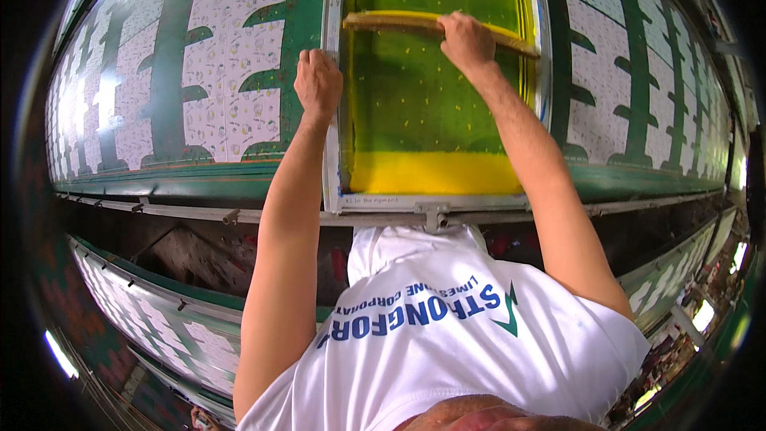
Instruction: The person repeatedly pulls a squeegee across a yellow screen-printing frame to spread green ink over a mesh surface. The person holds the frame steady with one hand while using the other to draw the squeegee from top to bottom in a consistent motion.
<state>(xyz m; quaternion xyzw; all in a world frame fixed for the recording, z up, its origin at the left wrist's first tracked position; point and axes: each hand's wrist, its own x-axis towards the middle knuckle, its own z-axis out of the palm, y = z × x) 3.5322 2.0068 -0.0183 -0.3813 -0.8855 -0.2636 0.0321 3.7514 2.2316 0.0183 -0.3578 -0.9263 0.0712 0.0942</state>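
A screen printing frame (332,168) with a pale metal rim lies on the long green table in front of me. Its mesh (423,104) looks green, with small yellow marks and a broad band of yellow ink (435,173) along the near end. Across the far half of the mesh lies a wooden-handled squeegee (395,22), slightly slanted, with yellow ink along its far side. My right hand (469,44) is closed over the squeegee's handle, right of its middle. At the frame's left rail, my left hand (317,84) has its fingers curled onto the edge; the fingertips are partly hidden.
Patterned pale fabric pieces (231,72) lie flat on the green table (163,112) to both sides of the frame. A metal rail (239,214) with brackets runs along the table's near edge. Behind me stands another table (199,351) with similar pieces.
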